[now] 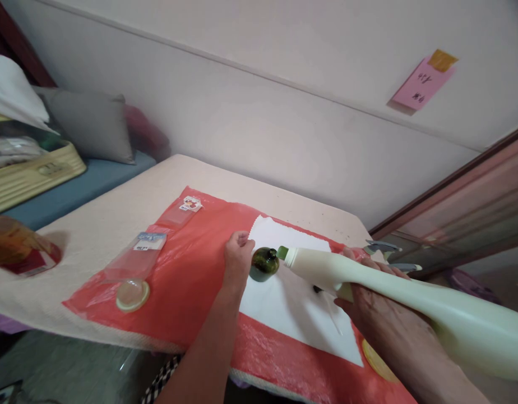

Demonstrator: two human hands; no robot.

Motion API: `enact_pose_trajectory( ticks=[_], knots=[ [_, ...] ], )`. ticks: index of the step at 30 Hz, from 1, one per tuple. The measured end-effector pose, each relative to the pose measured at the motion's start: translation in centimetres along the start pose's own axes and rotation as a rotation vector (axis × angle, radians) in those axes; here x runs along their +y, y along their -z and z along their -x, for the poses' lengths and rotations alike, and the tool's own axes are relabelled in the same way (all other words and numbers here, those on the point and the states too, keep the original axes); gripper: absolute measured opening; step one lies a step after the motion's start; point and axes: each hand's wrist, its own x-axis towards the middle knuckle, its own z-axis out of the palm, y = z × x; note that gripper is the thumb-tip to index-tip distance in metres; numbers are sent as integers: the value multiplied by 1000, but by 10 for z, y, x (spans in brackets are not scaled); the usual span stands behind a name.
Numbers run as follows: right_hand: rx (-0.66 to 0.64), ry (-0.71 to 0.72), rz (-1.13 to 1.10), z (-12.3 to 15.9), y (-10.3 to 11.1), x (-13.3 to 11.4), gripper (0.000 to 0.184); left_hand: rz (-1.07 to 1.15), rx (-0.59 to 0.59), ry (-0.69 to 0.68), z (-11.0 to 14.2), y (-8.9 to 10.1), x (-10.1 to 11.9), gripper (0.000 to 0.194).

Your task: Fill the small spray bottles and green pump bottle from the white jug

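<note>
My right hand (pixel 380 314) is wrapped round the narrow part of a long pale green plastic bottle (pixel 393 292). The bottle is tilted, and its green tip (pixel 282 253) meets or overlaps the small neck of a dark green round bottle (pixel 264 261); whether they touch I cannot tell. That round bottle rests on a white cloth (pixel 292 303). Just left of it, at the cloth's edge, my left hand (pixel 239 251) has its fingers curled in. What they hold, if anything, is hidden. A small dark piece (pixel 317 289) lies on the cloth below the pale bottle.
Red plastic sheeting (pixel 192 264) covers part of the beige table (pixel 225 177). Two clear labelled packets (pixel 147 247) and a round lid (pixel 133 294) lie left. A jar (pixel 21 247) stands at far left. Yellow disc (pixel 379 359) and scissors-like handles (pixel 397 266) are right.
</note>
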Motion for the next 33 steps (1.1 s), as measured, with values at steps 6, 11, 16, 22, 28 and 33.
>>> enact_pose_trajectory(
  ticks=[6,11,16,22,28,33],
  knots=[
    [-34,0,-14,1,0,1,71,2,6,-9,-3,0,-3,25],
    [-27,-22,-27,1,2,1,71,4,-1,-14,-6,-1,-7,24],
    [-34,-43,-40,0,1,2,68,4,1,-12,-5,-1,-7,23],
    [-8,-31,-25,2,0,2,64,3,-3,-11,-4,0,-5,24],
    [-2,-33,-6,0,4,2,64,-4,3,-8,-5,0,-6,25],
    [29,-14,11,-2,7,3,65,-6,3,-3,-4,-1,-5,26]
  ],
)
